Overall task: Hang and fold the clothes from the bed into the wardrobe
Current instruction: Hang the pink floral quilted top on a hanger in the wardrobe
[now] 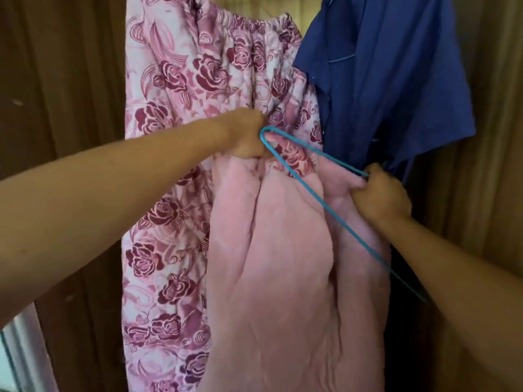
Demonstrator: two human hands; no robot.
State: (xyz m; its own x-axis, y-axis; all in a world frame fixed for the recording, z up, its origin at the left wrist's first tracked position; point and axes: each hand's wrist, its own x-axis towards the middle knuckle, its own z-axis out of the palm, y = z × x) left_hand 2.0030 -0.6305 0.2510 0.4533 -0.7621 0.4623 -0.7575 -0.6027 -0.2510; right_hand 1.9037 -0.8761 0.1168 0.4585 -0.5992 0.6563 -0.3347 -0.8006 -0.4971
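A pink fleece garment (283,264) with a rose-print outer side hangs down between my arms. My left hand (249,137) grips its top edge at the bend of a thin blue wire hanger (308,190). My right hand (382,193) grips the fleece together with the hanger's upper wire. The hanger slants down to the right, and its lower end passes behind my right forearm. Behind them hangs a pink rose-print garment (181,89) with an elastic waistband. A dark blue shirt (396,80) hangs to its right.
Brown wooden wardrobe panels (62,80) stand on both sides of the hanging clothes. A pale strip (19,349) shows at the bottom left corner. The rail that holds the clothes is out of view above.
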